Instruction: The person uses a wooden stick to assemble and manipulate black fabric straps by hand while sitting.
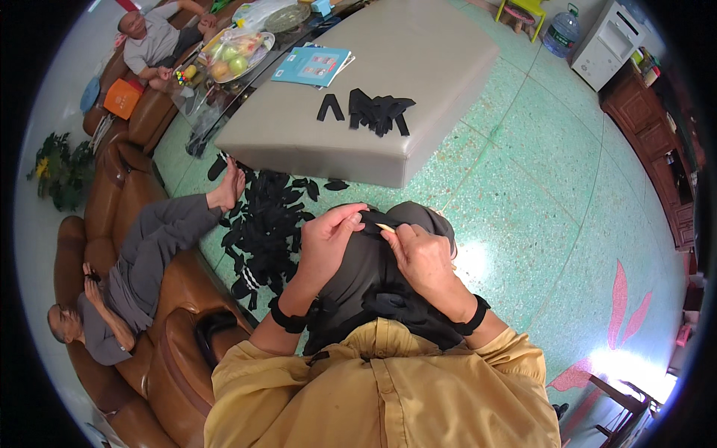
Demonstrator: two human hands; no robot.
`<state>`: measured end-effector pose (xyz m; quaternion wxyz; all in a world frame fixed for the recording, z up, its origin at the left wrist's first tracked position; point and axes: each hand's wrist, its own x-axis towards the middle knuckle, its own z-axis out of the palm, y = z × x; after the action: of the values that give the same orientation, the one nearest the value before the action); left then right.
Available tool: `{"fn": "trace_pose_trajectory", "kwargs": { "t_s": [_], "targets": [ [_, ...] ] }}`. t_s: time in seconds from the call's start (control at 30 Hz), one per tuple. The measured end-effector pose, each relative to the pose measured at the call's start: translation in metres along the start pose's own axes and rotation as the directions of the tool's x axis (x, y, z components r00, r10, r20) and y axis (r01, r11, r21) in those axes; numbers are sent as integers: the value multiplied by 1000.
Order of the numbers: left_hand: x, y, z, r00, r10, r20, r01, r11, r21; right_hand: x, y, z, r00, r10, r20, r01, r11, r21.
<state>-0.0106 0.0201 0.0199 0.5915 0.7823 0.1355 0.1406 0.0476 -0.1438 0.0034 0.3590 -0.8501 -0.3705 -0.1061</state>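
Observation:
Above my knees, my left hand (332,237) is closed, pinching a black fabric piece (371,222) between thumb and fingers. My right hand (423,257) grips a thin pale pointed stick (385,227), its tip pointing left against the black fabric. Whether the tip is inside the fabric I cannot tell. More black fabric (396,306) lies bunched on my lap. To the left of my knees, a large heap of black fabric pieces (265,216) covers the floor. Several black strips (379,110) lie on the grey padded bench ahead.
The grey bench (448,67) also bears blue booklets (312,66). Beyond its left side, a low table holds a fruit plate (237,58). Two people sit on the brown sofa (187,299) at left; one person's bare foot (228,187) reaches the heap. A water dispenser (609,45) stands far right.

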Motion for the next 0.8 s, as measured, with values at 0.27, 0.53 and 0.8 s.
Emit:
{"fn": "trace_pose_trajectory", "kwargs": {
  "t_s": [0.27,0.53,0.8],
  "targets": [
    [4,7,8,993,-59,101,77,980,-184,-1,6,-4,859,385,337,-504,525,686],
    [20,-9,5,979,-181,99,205,899,-387,0,16,10,885,344,314,-463,720,517],
    [10,-20,6,954,-293,55,289,862,-417,-15,4,18,978,135,159,-181,930,320]
  ]
}}
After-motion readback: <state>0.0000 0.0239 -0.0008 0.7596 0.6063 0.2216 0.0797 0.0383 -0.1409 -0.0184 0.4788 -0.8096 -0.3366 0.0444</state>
